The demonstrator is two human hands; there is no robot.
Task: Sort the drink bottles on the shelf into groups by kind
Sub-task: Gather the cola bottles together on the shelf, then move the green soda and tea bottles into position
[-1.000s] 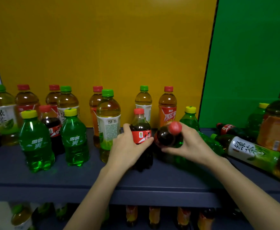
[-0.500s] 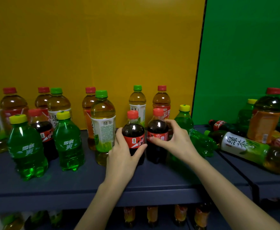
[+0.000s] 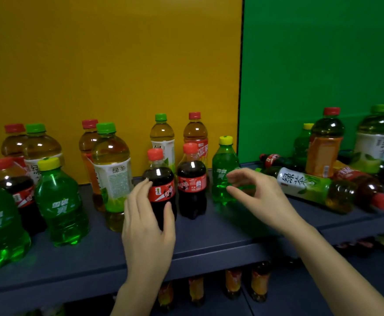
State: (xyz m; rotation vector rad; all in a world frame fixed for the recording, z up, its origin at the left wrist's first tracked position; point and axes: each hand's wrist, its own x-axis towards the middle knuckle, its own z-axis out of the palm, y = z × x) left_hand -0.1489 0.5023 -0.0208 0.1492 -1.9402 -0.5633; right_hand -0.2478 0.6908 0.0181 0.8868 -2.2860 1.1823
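Head view, centre of frame: my left hand [image 3: 147, 226] holds the front cola bottle [image 3: 161, 179], fingers on its left side and thumb on its right, around the red label and the body below it. That bottle stands upright on the grey shelf [image 3: 220, 238], just beside a second cola bottle [image 3: 192, 185], which stands upright to its right. My right hand [image 3: 257, 197], right of centre, holds nothing. Its fingers are spread and loosely curved, apart from the second cola bottle and in front of an upright green soda bottle [image 3: 222, 165]. Whether they touch that bottle I cannot tell. At the right of the frame a green tea bottle [image 3: 300, 185] lies on its side.
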